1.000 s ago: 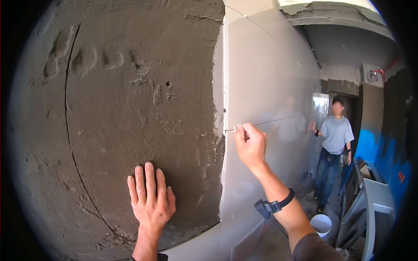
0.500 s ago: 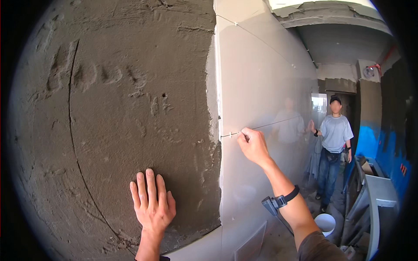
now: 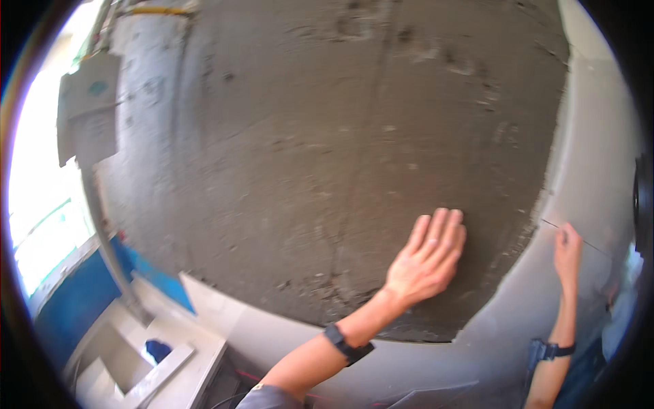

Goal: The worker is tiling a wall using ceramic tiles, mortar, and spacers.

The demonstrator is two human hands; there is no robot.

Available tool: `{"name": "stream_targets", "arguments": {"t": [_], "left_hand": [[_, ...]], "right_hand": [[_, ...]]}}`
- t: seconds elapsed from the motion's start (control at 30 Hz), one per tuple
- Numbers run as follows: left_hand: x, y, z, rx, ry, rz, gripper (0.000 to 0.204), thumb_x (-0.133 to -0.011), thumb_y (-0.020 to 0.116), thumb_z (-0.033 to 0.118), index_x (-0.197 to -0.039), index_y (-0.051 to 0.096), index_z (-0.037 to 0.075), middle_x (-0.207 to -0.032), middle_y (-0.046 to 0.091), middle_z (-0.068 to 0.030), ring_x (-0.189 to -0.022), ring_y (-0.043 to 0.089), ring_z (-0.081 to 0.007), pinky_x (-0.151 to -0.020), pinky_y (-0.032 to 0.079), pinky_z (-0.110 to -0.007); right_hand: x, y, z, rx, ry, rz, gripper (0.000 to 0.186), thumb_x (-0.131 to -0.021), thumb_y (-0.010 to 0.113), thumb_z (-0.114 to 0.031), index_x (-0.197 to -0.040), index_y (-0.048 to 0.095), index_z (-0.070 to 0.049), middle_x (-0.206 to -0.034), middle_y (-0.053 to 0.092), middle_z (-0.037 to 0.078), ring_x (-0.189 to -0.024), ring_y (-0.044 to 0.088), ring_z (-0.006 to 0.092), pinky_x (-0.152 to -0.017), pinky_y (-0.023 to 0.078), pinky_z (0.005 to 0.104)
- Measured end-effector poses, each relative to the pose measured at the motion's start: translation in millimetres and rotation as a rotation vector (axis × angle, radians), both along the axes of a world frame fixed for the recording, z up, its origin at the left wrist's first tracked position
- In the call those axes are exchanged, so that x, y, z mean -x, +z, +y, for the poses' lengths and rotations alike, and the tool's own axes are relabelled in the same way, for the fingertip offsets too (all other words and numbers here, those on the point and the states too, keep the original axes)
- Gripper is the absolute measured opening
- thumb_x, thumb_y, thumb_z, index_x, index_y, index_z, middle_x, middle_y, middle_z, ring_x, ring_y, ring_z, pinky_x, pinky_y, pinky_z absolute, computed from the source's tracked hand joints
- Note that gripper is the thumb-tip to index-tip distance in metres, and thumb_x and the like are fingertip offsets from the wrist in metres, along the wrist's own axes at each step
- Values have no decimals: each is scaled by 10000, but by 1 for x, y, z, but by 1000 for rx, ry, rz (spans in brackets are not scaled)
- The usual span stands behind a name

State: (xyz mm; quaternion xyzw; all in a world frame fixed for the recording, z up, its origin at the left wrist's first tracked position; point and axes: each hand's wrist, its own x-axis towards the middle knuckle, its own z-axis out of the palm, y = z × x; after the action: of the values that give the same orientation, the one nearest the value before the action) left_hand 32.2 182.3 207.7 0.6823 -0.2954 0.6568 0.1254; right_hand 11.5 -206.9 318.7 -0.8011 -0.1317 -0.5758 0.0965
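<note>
Two hands: both rest on the wall, the left on rough mortar, the right on smooth tile.
Window (image 3: 30, 225): bright, at the far left edge of the wall.
Pipe (image 3: 146, 75): pale grey, upright, in the wall's upper left corner, with a paper-wrapped box (image 3: 87, 105) just beside it.
Blue panel (image 3: 82, 293): below the window, at the wall's lower left.
Tile pieces (image 3: 163, 354): pale slabs lying at the foot of the wall, lower left.
Mortar bed (image 3: 327, 150): dark grey and coarse, it fills the middle of the wall; its ragged lower edge meets the lighter tile.
Left hand (image 3: 428, 258): flat on the mortar near its lower right edge, fingers straight and close together, gripping nothing; a black wristband (image 3: 344, 343) circles the forearm.
Wall tile (image 3: 593, 170): smooth, light grey, along the wall's right edge.
Thin line (image 3: 575, 238): runs across the tile from the mortar's edge.
Right hand (image 3: 567, 251): on the tile at the line, fingertips pinched together; what they hold is too small to tell.
</note>
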Motion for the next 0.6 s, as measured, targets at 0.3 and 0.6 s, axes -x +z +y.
{"name": "stream_targets", "arguments": {"t": [0.3, 0.6], "left_hand": [[4, -11, 24, -12, -44, 6, 648, -794, 678, 200, -1377, 540, -49, -1566, 403, -217, -1468, 368, -374, -1230, 247, -522], [1, -30, 41, 62, 108, 8, 700, -847, 697, 364, -1417, 515, 0, -1589, 369, -199, -1490, 324, -368, -1217, 238, -573]], "right_hand": [[-50, -4, -66, 24, 38, 32, 236, -1032, 486, -94, -845, 376, -1, -756, 264, 49, -703, 292, 139, -587, 298, 358], [-105, -24, -151, -76, 18, -69, 326, -1096, 479, -232, -1236, 555, 52, -947, 577, 24, -768, 448, 123, -643, 410, 291]]}}
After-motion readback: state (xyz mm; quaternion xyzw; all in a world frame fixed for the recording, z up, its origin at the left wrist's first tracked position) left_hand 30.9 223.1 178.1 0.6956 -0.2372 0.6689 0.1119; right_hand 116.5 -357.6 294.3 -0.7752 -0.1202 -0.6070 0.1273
